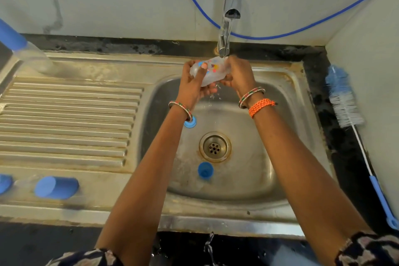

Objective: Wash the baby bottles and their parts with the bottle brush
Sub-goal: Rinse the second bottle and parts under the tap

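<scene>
Both hands grip the printed baby bottle (pixel 207 71) lying crosswise under the running tap (pixel 228 15), left hand (pixel 194 88) and right hand (pixel 239 75) curled round opposite ends, bottle brush (pixel 345 101) nearer the right.

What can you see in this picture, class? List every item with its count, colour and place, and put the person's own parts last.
Baby bottle: 1, clear with coloured prints, held under the running tap.
Tap: 1, chrome, on the wall above the basin.
Sink: 1, steel, basin right, ribbed drainer left.
Drain: 1, steel, basin floor.
Blue parts in basin: 2, a ring by the left wrist, a cap below the drain.
Second bottle: 1, clear with blue top, drainer's far left.
Blue caps: 2, sink's front left edge.
Bottle brush: 1, blue and white, on the counter to the right.
Hose: 1, blue, along the wall.
Left hand: grips the bottle.
Right hand: grips the bottle's other end.
</scene>
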Tool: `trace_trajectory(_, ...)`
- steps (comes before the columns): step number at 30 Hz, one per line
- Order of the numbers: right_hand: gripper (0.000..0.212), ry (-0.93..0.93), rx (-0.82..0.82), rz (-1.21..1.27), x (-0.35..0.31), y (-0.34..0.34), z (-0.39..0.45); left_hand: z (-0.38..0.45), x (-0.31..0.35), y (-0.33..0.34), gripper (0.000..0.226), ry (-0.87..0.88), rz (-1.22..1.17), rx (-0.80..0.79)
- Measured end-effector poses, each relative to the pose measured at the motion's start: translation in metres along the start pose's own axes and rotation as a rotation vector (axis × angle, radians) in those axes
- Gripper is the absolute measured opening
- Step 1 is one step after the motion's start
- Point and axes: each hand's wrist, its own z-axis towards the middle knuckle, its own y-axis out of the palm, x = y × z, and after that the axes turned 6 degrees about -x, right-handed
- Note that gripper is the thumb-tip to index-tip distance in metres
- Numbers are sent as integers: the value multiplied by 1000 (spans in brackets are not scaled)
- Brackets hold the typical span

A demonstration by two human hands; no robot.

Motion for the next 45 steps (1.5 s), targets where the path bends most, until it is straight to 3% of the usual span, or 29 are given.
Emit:
trace_trajectory(4, 52, -102, 101, -275, -3, 0, 6, -4, -5, -2, 28, 153, -74, -143)
trace_trajectory(8, 36, -133, -165, -174, 1, -2, 2, -3, -10, -8, 13, 40, -143, -23)
trace_trajectory(10, 28, -152, -252, -129, 4, -3, -5, 0, -7, -8, 39, -125, -63, 53)
trace_trajectory(12, 33, -181, -168, -170, 5, -2, -6, 0, -8, -10, 66, -185, 5, 59)
trace_trajectory(13, 41, -196, -99, -204, 3, -1, -5, -2, -8, -9, 65, -166, 22, 47)
trace_trajectory(16, 55, -193, 16, -305, -4, 3, -1, -10, -12, -8, 34, 52, 42, -2)
trace_trajectory(18, 56, -139, 28, -348, -7, 4, 3, -11, -16, -15, 40, 237, 149, -65)
trace_trajectory(20, 56, -107, -22, -342, -6, 3, 6, -11, -15, -18, 46, 298, 208, -103)
trace_trajectory(22, 52, -156, -87, -308, -2, 2, 6, -10, -11, -18, 41, 215, 115, -59)
trace_trajectory(24, 44, -244, -133, -262, 1, 2, 1, -14, 1, -13, 31, -8, -35, 35)
trace_trajectory(25, 38, -289, -158, -242, 1, 2, -3, -14, 4, -12, 39, -147, -75, 42)
trace_trajectory(27, 29, -366, -185, -224, 0, 4, -6, -17, 11, -15, 58, -407, -178, -54)
trace_trajectory(29, 32, -409, -162, -247, -3, 6, -7, -19, 11, -18, 61, -544, -316, -160)
trace_trajectory(32, 48, -390, -17, -341, -4, 5, 0, -19, 11, -12, 63, -465, -396, -146)
trace_trajectory(35, 57, -284, 100, -414, 0, 3, 6, -16, 4, -5, 40, -189, -207, 20)
trace_trajectory(37, 54, -215, 60, -392, -1, 0, 7, -17, 1, -4, 41, -144, -77, 54)
trace_trajectory(41, 31, -206, -129, -2, -3, -3, -4, -20, 9, -8, 63, -407, -198, -18)
trace_trajectory(43, 23, -319, -92, 23, 0, -4, -6, -20, 9, -11, 69, -527, -247, -93)
trace_trajectory(45, 29, -371, -15, -59, 3, -3, -5, -20, 5, -10, 73, -540, -310, -101)
